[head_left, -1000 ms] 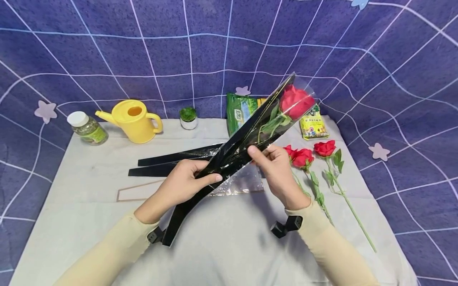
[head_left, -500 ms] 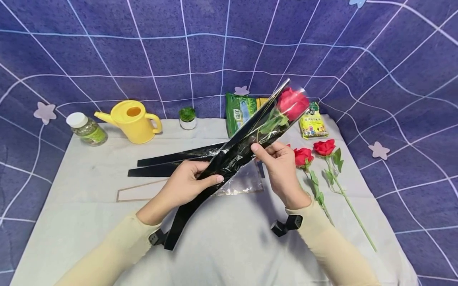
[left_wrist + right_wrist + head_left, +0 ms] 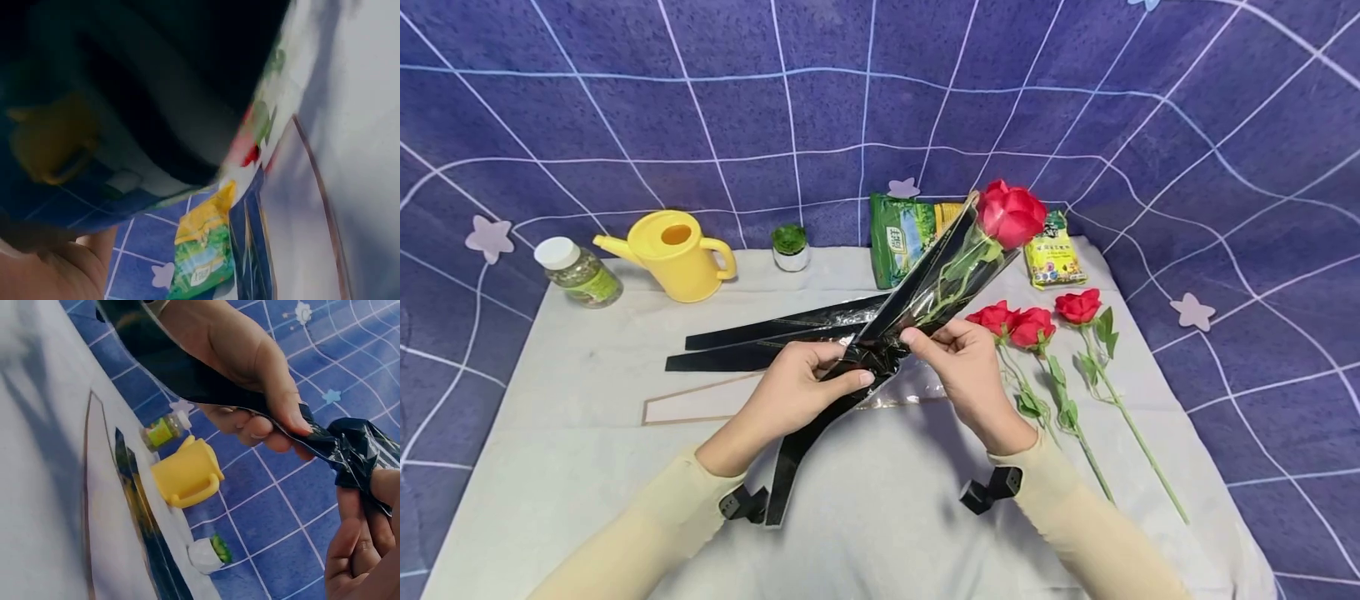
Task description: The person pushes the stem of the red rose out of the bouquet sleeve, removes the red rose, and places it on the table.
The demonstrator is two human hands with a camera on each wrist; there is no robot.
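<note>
Both hands hold a black and clear flower sleeve [image 3: 808, 437] that slants up to the right in the head view. A red artificial rose [image 3: 1011, 214] stands in it, its bloom sticking out past the upper opening and its leaves visible through the clear film. My left hand [image 3: 805, 387] pinches the lower part between thumb and fingers. Just above, my right hand [image 3: 966, 379] pinches the sleeve around the stem. Between them the film is crumpled, as the right wrist view shows in the bunched sleeve [image 3: 350, 450]. Dark film covers much of the left wrist view.
More red roses [image 3: 1032, 327] lie at right. Flat black sleeves [image 3: 722, 360] and a clear, brown-edged sleeve [image 3: 677, 407] lie behind the hands. At the back stand a jar [image 3: 580, 273], yellow watering can [image 3: 677, 265], small potted plant [image 3: 791, 248], green bag [image 3: 895, 246] and yellow packet [image 3: 1055, 260].
The rose bloom, earlier inside the clear film, now sticks out of the opening. The sleeve has crumpled between the hands, and the right hand has moved slightly down toward the left.
</note>
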